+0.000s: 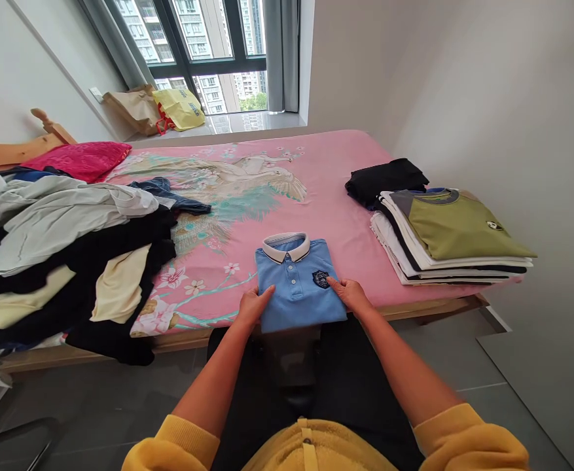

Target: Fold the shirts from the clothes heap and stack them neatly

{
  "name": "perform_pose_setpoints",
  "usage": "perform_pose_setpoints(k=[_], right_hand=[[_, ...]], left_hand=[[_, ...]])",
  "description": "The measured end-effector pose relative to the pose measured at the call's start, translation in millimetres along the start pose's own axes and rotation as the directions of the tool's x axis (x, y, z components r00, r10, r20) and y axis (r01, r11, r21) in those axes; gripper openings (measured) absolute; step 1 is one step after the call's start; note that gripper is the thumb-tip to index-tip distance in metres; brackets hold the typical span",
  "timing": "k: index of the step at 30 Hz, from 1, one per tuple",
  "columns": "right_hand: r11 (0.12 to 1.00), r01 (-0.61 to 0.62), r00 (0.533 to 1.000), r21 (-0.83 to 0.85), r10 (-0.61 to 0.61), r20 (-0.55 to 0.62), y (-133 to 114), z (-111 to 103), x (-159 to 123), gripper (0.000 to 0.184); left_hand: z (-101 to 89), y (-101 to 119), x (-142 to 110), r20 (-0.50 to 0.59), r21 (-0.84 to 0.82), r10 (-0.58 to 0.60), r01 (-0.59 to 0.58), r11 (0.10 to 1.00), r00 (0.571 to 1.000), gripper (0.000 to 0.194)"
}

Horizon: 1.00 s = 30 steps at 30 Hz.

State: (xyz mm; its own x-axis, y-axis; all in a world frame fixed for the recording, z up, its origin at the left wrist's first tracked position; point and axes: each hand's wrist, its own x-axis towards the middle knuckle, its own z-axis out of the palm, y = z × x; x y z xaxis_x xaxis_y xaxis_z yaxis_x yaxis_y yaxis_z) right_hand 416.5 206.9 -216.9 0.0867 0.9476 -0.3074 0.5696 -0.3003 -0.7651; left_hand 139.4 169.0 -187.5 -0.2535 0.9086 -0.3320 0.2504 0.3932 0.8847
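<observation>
A folded blue polo shirt with a white collar and a dark crest lies face up at the bed's near edge, its lower end reaching past the edge. My left hand grips its left side, thumb on top and fingers hidden underneath. On the opposite side my right hand holds the shirt the same way, with the thumb beside the crest. To the right stands a stack of folded clothes, an olive top uppermost. A loose heap of unfolded clothes spreads over the left of the bed.
The bed has a pink floral sheet and a wooden frame. Behind the stack lies a folded black garment. A red pillow rests at the far left. Paper bag and yellow bag sit on the windowsill.
</observation>
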Motion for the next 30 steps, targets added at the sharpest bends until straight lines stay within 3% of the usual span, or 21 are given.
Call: perform_pose_setpoints(k=[4, 8, 12, 16, 21, 25, 30], right_hand=[[0.983, -0.070, 0.990, 0.170, 0.047, 0.136, 12, 0, -28, 0.045], [0.877, -0.196, 0.972, 0.439, 0.115, 0.204, 21, 3, -54, 0.044], [0.855, -0.239, 0.955, 0.460, 0.122, 0.269, 28, 11, -71, 0.048], [0.822, -0.200, 0.975, 0.534, 0.112, 0.192, 36, 20, -81, 0.047], [0.814, -0.039, 0.999, 0.580, 0.014, 0.046, 36, 20, -90, 0.059], [0.804, -0.010, 0.999, 0.594, -0.012, 0.033, 35, 15, -92, 0.051], [0.812, -0.074, 0.997, 0.579, 0.038, 0.074, 48, 17, -90, 0.054]], left_hand=[[-8.6, -17, -25, 0.042, -0.030, -0.078, 0.080, 0.996, 0.996, 0.033], [-6.8, -33, -49, -0.021, -0.067, -0.125, 0.123, 0.990, 0.992, 0.043], [0.7, -35, -67, -0.048, -0.125, -0.162, 0.155, 0.980, 0.986, 0.049], [3.6, -37, -75, 0.031, -0.219, -0.150, 0.153, 0.964, 0.988, 0.054], [0.8, -53, -75, 0.101, -0.224, -0.094, 0.114, 0.968, 0.990, 0.054], [0.5, -62, -72, 0.120, -0.232, -0.076, 0.102, 0.967, 0.990, 0.051], [0.2, -66, -73, 0.105, -0.243, -0.091, 0.115, 0.963, 0.990, 0.047]])
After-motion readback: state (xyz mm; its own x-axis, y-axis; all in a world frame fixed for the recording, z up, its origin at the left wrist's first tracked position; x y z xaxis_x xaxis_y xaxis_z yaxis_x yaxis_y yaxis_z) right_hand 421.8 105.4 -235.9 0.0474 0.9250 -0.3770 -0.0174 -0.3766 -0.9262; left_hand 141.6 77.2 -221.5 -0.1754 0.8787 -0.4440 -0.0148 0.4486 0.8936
